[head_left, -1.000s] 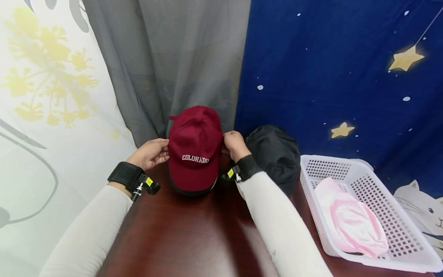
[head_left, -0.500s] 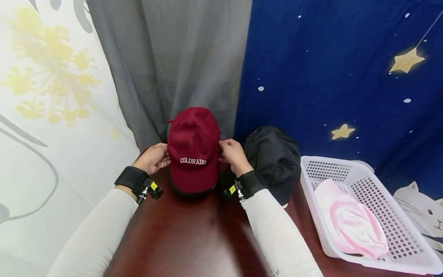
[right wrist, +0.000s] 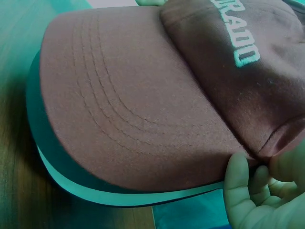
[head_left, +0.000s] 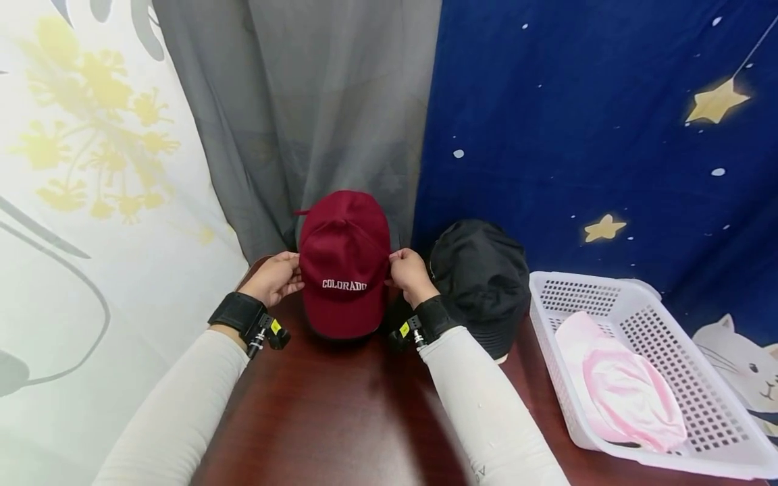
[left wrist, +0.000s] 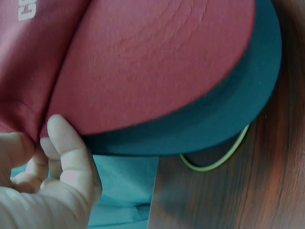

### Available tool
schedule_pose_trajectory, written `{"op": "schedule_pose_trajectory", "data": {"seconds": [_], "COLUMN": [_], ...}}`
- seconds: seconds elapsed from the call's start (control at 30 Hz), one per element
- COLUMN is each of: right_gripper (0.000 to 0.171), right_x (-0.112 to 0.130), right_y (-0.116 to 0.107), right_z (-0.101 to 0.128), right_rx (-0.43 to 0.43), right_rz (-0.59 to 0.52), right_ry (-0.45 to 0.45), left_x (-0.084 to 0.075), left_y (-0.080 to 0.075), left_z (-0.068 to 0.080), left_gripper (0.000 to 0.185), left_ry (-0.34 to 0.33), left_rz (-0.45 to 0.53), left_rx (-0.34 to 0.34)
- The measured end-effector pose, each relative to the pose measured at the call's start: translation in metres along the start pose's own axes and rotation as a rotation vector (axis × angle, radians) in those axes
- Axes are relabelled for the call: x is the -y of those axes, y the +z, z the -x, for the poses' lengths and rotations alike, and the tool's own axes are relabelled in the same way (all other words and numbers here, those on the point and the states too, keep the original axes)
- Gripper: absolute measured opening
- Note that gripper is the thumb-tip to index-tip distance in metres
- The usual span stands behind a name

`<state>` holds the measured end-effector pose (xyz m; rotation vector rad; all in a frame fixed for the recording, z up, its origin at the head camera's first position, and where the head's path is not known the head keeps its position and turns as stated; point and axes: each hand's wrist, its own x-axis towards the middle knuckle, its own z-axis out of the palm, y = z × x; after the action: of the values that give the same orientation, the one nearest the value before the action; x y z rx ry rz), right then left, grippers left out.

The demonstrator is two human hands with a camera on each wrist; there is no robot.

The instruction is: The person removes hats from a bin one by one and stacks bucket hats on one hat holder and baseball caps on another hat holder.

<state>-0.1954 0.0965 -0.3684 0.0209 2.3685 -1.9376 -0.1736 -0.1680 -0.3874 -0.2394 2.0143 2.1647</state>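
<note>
A maroon cap (head_left: 344, 263) with white "COLORADO" lettering sits at the far middle of the dark wooden table (head_left: 340, 418), its brim (left wrist: 157, 67) (right wrist: 128, 109) pointing toward me. It lies on top of another dark cap whose brim edge (left wrist: 214, 129) (right wrist: 62, 167) shows beneath. My left hand (head_left: 276, 278) (left wrist: 43, 171) pinches the cap's left side where brim meets crown. On the opposite side my right hand (head_left: 408, 271) (right wrist: 259, 191) pinches the same seam.
A black cap (head_left: 480, 280) lies just right of my right hand. A white perforated basket (head_left: 644, 324) at the right holds a pink cap (head_left: 626, 388). Grey, floral and star-print curtains hang close behind the table.
The maroon cap has settled lower onto the cap under it. Both hands slid slightly down and inward along its sides and keep their hold.
</note>
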Motion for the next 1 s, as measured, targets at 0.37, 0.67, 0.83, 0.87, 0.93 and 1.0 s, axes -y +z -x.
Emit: {"op": "schedule_pose_trajectory", "data": {"seconds": [0.37, 0.67, 0.83, 0.87, 0.93, 1.0], "right_gripper": [0.015, 0.027, 0.029, 0.031, 0.036, 0.043], "right_x": [-0.006, -0.008, -0.028, -0.035, -0.046, -0.053], "right_y": [-0.005, -0.032, -0.060, -0.065, -0.073, -0.078], "right_z": [0.028, 0.110, 0.167, 0.177, 0.193, 0.205], "right_rx": [-0.091, 0.050, 0.015, -0.011, -0.071, -0.116], "right_rz": [-0.019, 0.192, 0.426, 0.481, 0.616, 0.723], "right_ry": [-0.120, -0.380, -0.516, -0.537, -0.570, -0.568], "left_x": [0.012, 0.026, 0.041, 0.045, 0.053, 0.059], "left_y": [0.011, 0.051, 0.103, 0.114, 0.136, 0.153], "left_z": [0.024, 0.103, 0.155, 0.163, 0.175, 0.182], "left_gripper": [0.049, 0.062, 0.040, 0.039, 0.039, 0.044], "left_ry": [-0.069, 0.198, 0.466, 0.530, 0.658, 0.729], "left_rz": [0.070, -0.170, -0.481, -0.542, -0.637, -0.731], "left_rx": [-0.108, -0.213, -0.188, -0.155, -0.078, -0.011]}}
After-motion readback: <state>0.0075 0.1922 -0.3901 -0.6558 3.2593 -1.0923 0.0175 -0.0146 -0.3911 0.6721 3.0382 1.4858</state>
